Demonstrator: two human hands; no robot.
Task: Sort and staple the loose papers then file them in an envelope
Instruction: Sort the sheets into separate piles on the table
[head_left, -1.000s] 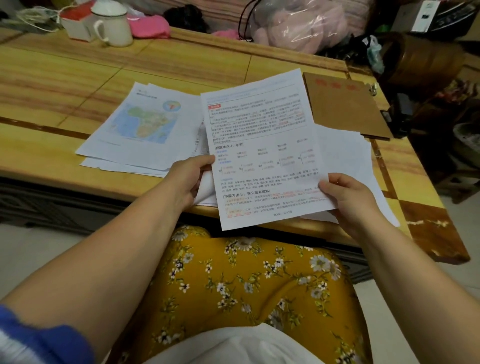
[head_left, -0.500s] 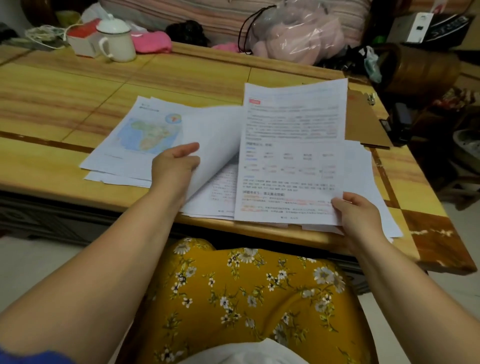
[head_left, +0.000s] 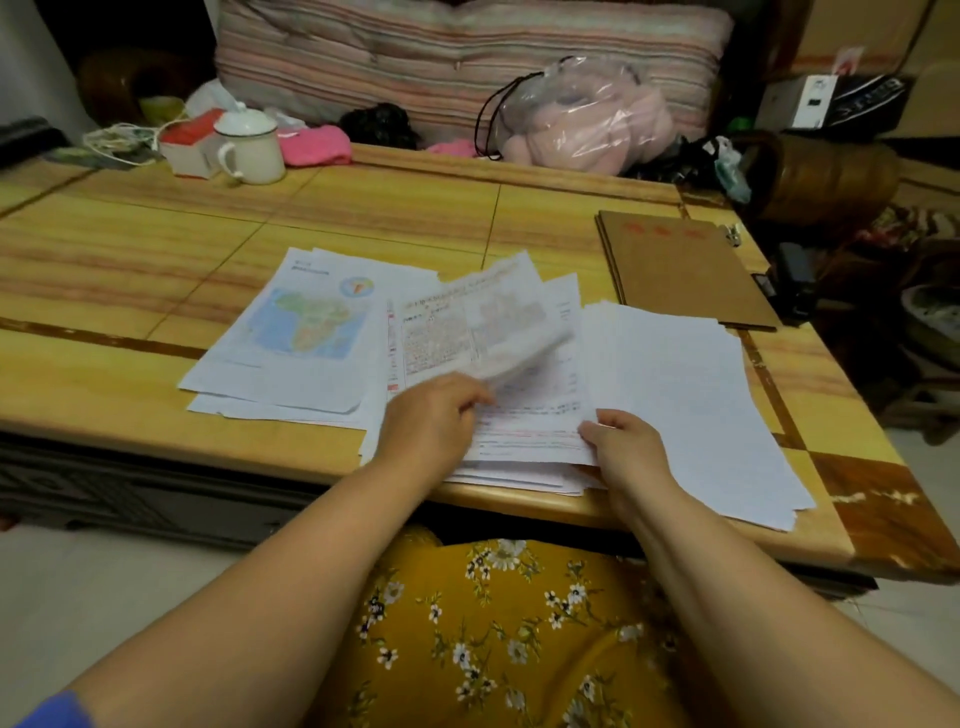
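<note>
head view: only cam.
change: printed sheet the right hand (head_left: 631, 447) held up 1 s ago is now down on the middle stack (head_left: 524, 415); left hand (head_left: 431, 421) pinches a blurred sheet (head_left: 519, 348), mid-flip.
right hand: pinching stack corner.
piles: map pile (head_left: 311, 332) at 9 o'clock, blank pile (head_left: 685, 395) at 3, on counter (head_left: 130, 270).
envelope (head_left: 680, 270): 1 o'clock, untouched.
task: sorting ongoing; stapling, filing not begun.

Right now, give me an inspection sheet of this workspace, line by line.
Surface: wooden table, striped grain, dark inlay lines.
Job's things: map sheet tops the left pile; printed pages in the middle; blank-side pile on the right; brown envelope far right. Stapler not identified.
Clutter: lidded mug, red-topped box, pink cloth.
Hands: left hand pinches a blurred, lifted sheet; right hand grips the middle pile's corner.
Cables: coiled cord, far left.
Surroundings: striped cushion, plastic bag.
</note>
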